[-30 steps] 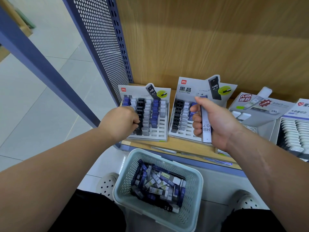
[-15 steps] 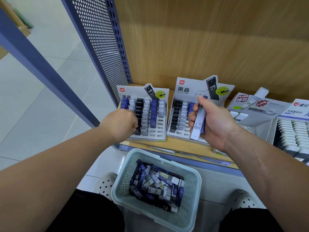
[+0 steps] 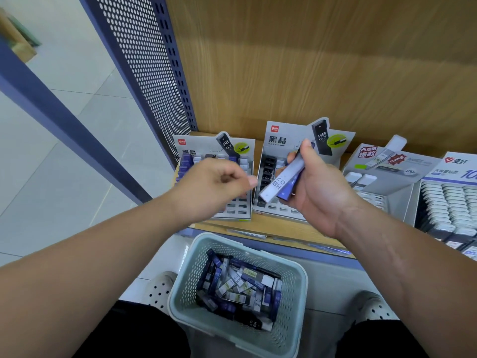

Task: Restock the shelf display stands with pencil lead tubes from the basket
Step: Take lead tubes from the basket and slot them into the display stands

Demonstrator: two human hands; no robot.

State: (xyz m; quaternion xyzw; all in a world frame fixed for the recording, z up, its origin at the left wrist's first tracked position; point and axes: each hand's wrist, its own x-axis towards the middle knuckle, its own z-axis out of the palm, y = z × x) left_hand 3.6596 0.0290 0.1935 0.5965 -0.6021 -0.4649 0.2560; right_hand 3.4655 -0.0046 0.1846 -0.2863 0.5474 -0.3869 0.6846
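- Left hand (image 3: 214, 187) is hovering knuckles-up at the end of an outstretched forearm, fingers curled and blurred; whether it is pinching anything cannot be told.
- Right hand (image 3: 317, 195) is gripping two pencil lead tubes (image 3: 282, 183), thumb pressing along them, palm facing left.

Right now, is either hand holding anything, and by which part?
The right hand grips two lead tubes, white and blue, by their upper ends, thumb on top; the lower ends stick out free. The left hand is blurred; cannot tell.
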